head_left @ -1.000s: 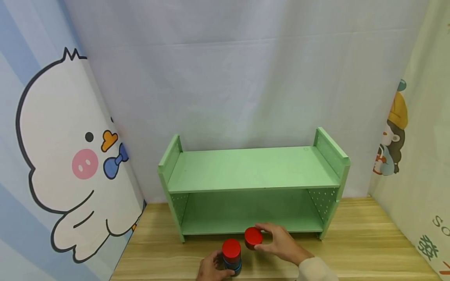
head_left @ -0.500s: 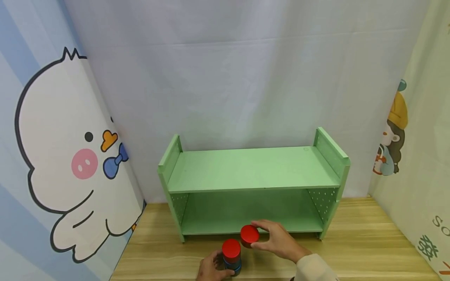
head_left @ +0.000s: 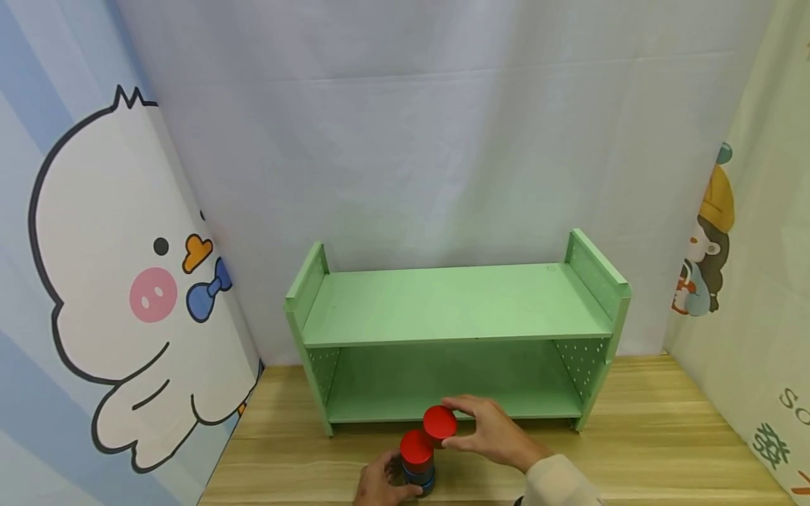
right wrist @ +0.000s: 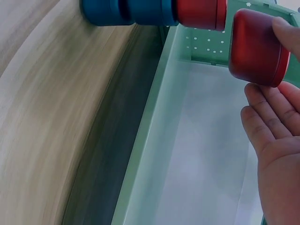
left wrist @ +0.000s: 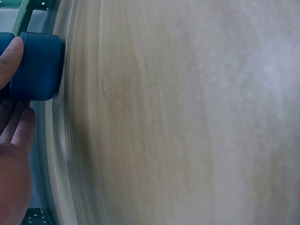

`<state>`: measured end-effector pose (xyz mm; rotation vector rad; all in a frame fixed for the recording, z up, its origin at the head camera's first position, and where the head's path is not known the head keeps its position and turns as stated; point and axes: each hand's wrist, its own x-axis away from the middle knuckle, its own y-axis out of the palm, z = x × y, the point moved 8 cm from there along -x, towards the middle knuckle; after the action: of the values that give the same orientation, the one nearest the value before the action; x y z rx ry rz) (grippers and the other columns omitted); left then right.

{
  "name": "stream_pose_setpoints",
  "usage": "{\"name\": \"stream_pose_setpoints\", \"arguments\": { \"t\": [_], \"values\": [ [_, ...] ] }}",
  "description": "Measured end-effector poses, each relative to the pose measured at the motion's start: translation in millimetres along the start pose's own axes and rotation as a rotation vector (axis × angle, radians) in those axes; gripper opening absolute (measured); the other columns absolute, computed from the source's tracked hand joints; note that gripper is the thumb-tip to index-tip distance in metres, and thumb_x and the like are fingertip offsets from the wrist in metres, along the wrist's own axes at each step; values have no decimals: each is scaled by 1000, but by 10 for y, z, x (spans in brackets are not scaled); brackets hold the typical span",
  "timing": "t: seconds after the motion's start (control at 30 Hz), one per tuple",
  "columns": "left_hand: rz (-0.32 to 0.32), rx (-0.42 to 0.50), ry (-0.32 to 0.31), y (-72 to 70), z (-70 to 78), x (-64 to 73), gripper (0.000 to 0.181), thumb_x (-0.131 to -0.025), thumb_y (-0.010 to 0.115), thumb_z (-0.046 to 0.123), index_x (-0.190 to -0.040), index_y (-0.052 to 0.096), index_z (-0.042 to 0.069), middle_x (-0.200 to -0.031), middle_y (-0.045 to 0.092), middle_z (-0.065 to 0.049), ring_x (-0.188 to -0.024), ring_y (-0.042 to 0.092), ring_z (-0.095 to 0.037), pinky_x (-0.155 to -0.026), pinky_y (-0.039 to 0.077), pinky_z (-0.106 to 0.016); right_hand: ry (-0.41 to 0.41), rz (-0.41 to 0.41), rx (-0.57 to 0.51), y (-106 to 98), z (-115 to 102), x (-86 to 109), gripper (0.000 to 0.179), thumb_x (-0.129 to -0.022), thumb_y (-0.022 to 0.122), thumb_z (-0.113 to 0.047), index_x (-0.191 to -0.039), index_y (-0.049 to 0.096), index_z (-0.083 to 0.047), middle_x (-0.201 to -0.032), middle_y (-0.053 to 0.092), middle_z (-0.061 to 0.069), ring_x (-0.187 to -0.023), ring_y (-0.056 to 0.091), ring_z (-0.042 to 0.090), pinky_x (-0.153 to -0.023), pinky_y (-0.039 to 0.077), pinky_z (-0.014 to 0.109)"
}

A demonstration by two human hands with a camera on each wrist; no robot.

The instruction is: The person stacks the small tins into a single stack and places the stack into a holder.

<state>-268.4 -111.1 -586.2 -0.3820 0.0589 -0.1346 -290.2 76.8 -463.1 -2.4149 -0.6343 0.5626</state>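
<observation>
A stack of small round jars stands upright near the table's front in the head view, a red jar [head_left: 416,448] over two blue ones. My left hand [head_left: 378,482] holds the stack low down, thumb on one side and fingers on the other. From the left wrist, the thumb lies near the seam beside the lower blue jar [left wrist: 41,66]. Thumb and fingers of my right hand [head_left: 492,430] grip a second red jar [head_left: 439,424]. In the right wrist view this held jar [right wrist: 254,47] is slightly tilted, a narrow gap from the stack's red jar [right wrist: 198,13].
Behind the hands a green two-level shelf [head_left: 455,306] stands on the wooden table [head_left: 645,436]. Its front edge is close beyond the jars. A pale curtain [head_left: 443,140] hangs at the back, with printed cloths on both sides.
My right hand has carried the held red jar leftward and slightly upward, towards the top of the stack. My left hand and the stack have stayed in place.
</observation>
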Motion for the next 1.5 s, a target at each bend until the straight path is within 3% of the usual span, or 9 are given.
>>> {"name": "stream_pose_setpoints", "arguments": {
  "t": [0.3, 0.63, 0.9, 1.1, 1.5],
  "values": [
    [4, -7, 18, 8, -13, 2, 59, -67, 93, 10, -116, 64, -7, -110, 70, -23, -99, 69, -40, -82, 62, -44, -43, -11, 2, 91, -102, -48, 62, -84, 83, -27, -132, 60, 6, -129, 64, 17, -117, 62, 32, -98, 53, 52],
    [9, -20, 8, 11, -25, -5, 59, -67, 93, 7, -116, 64, -6, -110, 70, -24, -100, 68, -40, -82, 61, -44, -19, -54, -13, 206, -157, -88, 61, -85, 82, -29, -133, 60, 2, -128, 65, 9, -116, 62, 24, -98, 55, 37],
    [1, -18, 40, 5, -4, 7, 60, -67, 93, 8, -117, 63, -8, -110, 70, -24, -101, 68, -40, -83, 61, -41, -28, -71, -9, 273, -181, -112, 61, -86, 81, -28, -134, 60, 1, -129, 65, 9, -117, 61, 23, -99, 55, 39],
    [-2, -35, 16, 9, -11, -2, 60, -68, 93, 10, -117, 63, -7, -111, 69, -24, -102, 68, -40, -83, 61, -44, -25, -81, -27, 301, -163, -117, 62, -86, 81, -29, -134, 59, 3, -131, 63, 11, -119, 61, 26, -99, 53, 49],
    [-6, -88, 23, -16, 48, -2, 61, -68, 93, 14, -117, 63, -7, -111, 69, -22, -101, 68, -38, -83, 60, -46, -17, -84, -34, 308, -179, -125, 61, -86, 81, -28, -134, 59, 3, -130, 63, 12, -118, 61, 27, -99, 53, 51]
  ]
}}
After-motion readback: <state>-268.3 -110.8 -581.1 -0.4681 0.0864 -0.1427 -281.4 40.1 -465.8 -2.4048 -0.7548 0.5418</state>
